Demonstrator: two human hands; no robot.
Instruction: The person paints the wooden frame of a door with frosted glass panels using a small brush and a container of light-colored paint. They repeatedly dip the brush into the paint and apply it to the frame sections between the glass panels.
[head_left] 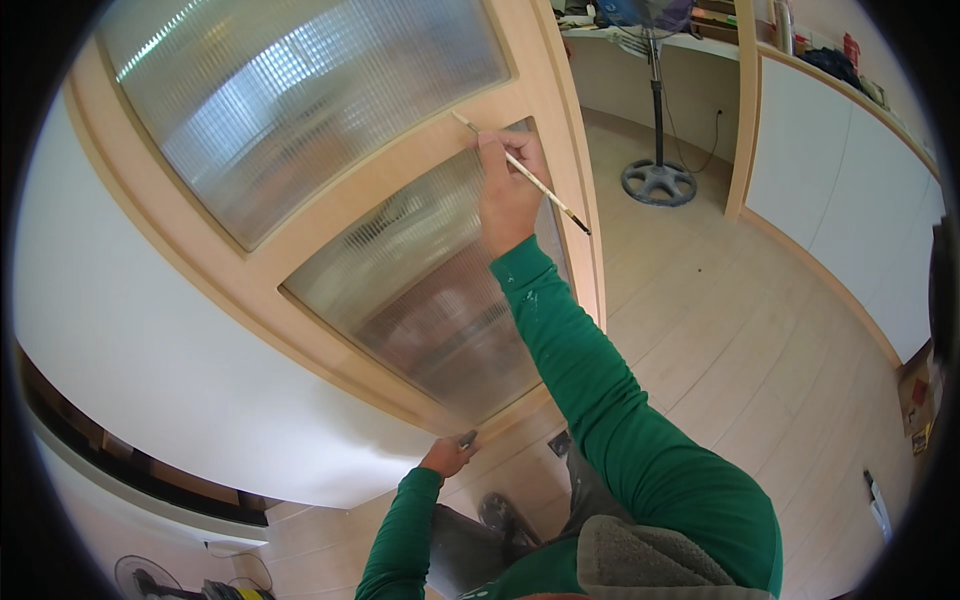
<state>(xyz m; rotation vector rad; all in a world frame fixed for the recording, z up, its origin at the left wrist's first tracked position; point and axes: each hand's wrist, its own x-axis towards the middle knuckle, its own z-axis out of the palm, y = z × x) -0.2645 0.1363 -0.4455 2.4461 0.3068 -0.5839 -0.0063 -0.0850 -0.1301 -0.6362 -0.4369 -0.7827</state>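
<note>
My right hand is closed in a pen-like pinch on a slim paintbrush. The brush has a pale handle with a dark end. Its bristle tip meets or hovers by the wooden crossbar between two panes of ribbed glass; I cannot tell whether it touches. Low down, my left hand is closed around a small dark grey object, too small to name, beside the lower part of the wooden frame. Behind my right wrist lies the lower ribbed pane; the upper pane is larger.
A white panel curves along the left. Further off, a fan stand rests on the wood-plank floor. White cabinets line the right side. A knife-like tool lies at the lower right, and another fan sits at the lower left.
</note>
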